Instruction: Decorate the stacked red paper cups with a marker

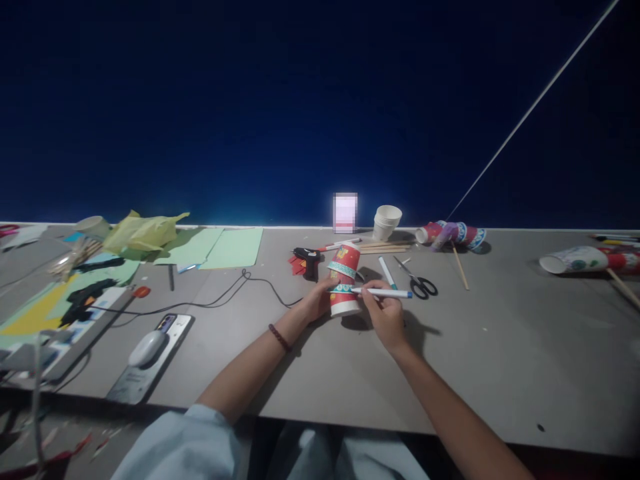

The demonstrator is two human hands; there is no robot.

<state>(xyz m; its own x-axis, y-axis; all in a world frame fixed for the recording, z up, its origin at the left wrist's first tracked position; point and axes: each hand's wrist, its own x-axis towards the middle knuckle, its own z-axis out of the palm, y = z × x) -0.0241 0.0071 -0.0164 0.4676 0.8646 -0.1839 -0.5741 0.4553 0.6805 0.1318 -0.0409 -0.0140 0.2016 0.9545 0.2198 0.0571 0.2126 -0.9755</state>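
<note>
Two red patterned paper cups (345,301), joined end to end, are gripped at their left side by my left hand (320,299), just above the table. In my right hand (386,317) is a white marker (387,293) with a blue end, pinched between the fingers. Its tip points left and meets the cups near their middle; whether it touches them I cannot tell. Behind the cups lie a black glue gun (307,260) and red paper scraps (297,266). Right of them are another marker (387,272) and black-handled scissors (424,287).
Stacked white cups (387,222) stand at the back beside wooden sticks (383,248). Decorated cup assemblies (453,235) lie to the right. Leftward are green paper sheets (233,248), a yellow plastic bag (143,232), a power strip (85,333), a phone (173,343) and a black cable (185,307).
</note>
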